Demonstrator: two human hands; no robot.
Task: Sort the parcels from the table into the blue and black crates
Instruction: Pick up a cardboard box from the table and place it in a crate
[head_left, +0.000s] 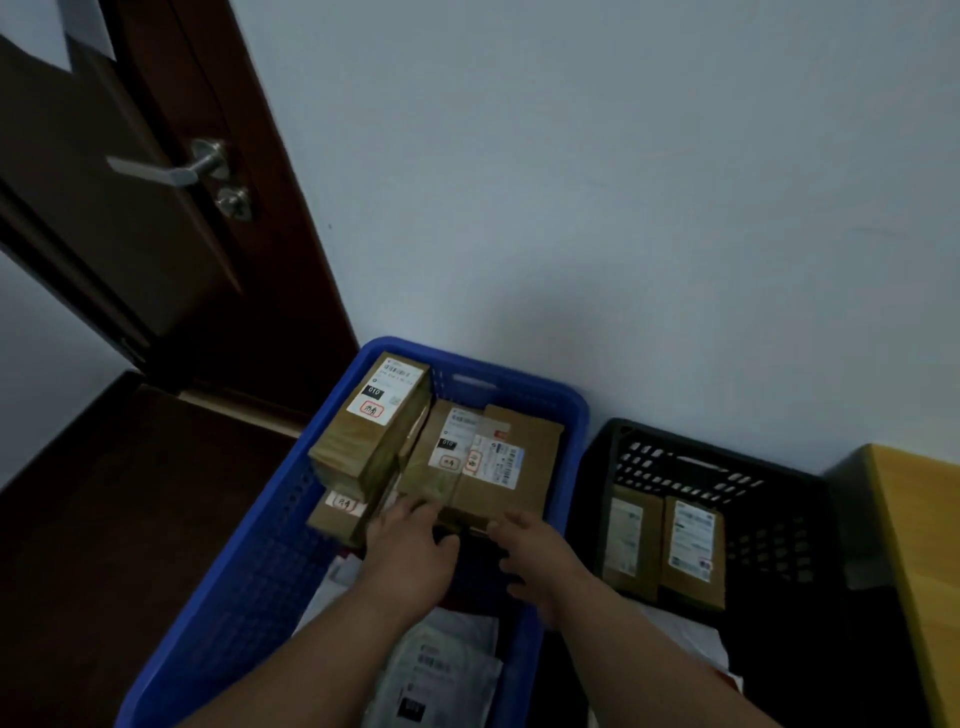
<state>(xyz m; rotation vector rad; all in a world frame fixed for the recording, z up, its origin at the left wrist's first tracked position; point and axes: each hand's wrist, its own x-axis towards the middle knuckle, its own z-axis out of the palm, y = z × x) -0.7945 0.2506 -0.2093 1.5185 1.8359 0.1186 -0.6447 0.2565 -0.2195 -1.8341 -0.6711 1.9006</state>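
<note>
Over the blue crate (249, 561), both hands reach among cardboard parcels (488, 467).
Left hand (410, 556) and right hand (540, 556) rest loosely spread, gripping nothing.

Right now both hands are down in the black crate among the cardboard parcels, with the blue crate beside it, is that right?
Not quite. The head view shows the left hand and right hand in the blue crate among the cardboard parcels; the black crate stands beside it.
</note>
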